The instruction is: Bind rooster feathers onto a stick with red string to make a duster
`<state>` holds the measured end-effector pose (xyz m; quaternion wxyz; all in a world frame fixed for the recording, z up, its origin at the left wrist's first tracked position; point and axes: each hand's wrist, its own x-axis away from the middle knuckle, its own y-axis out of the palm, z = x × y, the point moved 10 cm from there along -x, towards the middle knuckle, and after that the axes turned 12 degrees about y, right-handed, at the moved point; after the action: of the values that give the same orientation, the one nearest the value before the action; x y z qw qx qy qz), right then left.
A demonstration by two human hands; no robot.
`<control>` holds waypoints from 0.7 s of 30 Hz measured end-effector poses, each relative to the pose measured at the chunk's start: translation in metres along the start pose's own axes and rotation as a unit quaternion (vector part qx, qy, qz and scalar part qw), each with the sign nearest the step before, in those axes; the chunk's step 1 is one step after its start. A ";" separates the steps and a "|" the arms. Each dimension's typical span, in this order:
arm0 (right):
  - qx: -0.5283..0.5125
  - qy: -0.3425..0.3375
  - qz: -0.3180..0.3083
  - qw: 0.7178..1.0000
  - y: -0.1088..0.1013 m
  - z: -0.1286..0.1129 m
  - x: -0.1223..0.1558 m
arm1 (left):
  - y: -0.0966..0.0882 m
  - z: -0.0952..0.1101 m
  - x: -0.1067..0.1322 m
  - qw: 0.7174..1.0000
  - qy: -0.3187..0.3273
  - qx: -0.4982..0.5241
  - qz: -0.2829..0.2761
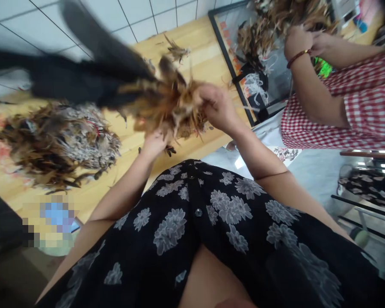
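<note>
A bunch of brown and black feathers (154, 100) is held above the wooden table (208, 55). Long dark plumes fan out to the left and are blurred. My left hand (154, 145) grips the bunch from below, fingers closed round the quill ends. My right hand (216, 107) is closed on the right side of the same bunch, knuckles up.
A heap of brown and speckled feathers (57, 143) lies on the table at left. A co-worker in a red checked top (356, 102) sits at right, hands (300, 40) in another pile of feathers (276, 21) over a black-framed tray (226, 55).
</note>
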<state>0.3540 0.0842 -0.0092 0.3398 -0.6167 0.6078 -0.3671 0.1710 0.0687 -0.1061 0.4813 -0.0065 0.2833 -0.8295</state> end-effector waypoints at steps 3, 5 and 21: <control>0.019 0.104 0.040 0.994 0.007 0.024 -0.019 | 0.009 0.039 -0.003 0.996 0.089 0.001 0.016; 0.066 0.161 0.047 0.984 0.010 0.031 -0.023 | 0.005 0.067 -0.009 0.987 0.154 -0.037 0.030; 0.216 0.078 -0.084 0.970 0.041 0.020 -0.015 | -0.051 0.063 -0.063 0.912 0.272 -0.294 -0.088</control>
<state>0.3509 0.0978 -0.0554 0.3839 -0.5473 0.4849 -0.5639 0.1821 0.1090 -0.0124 0.2872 0.0533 0.6325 -0.7174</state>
